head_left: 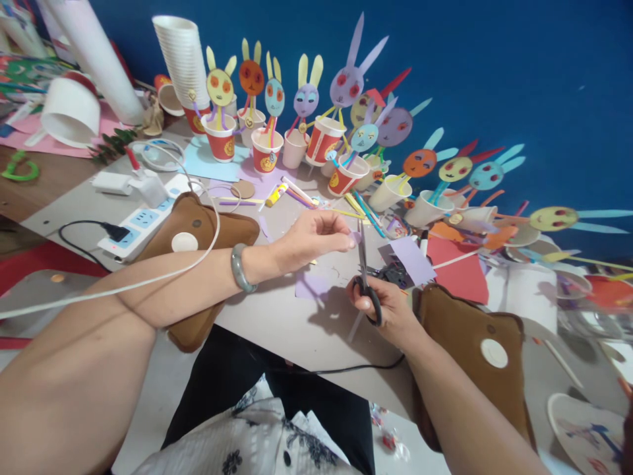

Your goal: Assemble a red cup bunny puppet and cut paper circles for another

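Back edge of the bench is packed with paper-cup bunnies, paper faces and long ears on straws, running all the way toward the right end. A tall stack of white cups sits at the back left, with a white bowl near the far left corner. A white power strip with a black plug in it lies on the left side, a brown pad just beside it. Second brown pad at the front right, red paper sheet behind it.

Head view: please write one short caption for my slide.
Right hand works scissors on purple paper pinched by left hand, before paper-cup rabbits.
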{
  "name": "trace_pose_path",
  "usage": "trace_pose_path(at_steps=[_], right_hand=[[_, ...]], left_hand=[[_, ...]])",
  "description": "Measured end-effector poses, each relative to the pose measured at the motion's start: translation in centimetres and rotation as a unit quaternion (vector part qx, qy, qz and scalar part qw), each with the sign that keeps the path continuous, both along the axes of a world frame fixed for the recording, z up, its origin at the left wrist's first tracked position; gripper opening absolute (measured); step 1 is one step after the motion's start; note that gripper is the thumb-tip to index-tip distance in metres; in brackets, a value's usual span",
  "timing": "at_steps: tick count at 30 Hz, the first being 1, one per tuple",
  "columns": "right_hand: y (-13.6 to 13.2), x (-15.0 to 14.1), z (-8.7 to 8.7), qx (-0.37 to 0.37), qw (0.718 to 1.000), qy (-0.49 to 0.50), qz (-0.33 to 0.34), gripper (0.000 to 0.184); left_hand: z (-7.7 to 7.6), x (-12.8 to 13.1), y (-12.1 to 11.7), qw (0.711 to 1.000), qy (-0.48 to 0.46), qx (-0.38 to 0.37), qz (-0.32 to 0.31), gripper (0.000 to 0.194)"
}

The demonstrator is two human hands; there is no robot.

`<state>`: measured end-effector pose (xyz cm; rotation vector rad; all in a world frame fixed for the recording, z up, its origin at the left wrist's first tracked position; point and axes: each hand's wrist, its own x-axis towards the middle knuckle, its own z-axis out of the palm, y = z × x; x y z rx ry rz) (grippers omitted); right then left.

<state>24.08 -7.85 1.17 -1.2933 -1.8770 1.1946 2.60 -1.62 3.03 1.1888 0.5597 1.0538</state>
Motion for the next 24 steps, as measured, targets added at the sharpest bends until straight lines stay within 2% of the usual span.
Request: trace_pose_path(at_steps=[16, 24], right_hand=[[-0.01, 0.17, -0.27, -0.003, 1.0, -0.003, 0.002, 0.071], [-0.01, 0.21, -0.39, 0.0, 1.0, -0.002, -0.001, 0.072]], left_hand=[[0.32, -0.11, -0.1, 1.0, -0.007, -0.012, 0.007, 0.026], [0.14, -0.13, 0.11, 1.0, 0.001, 0.021, 0.019, 0.027]])
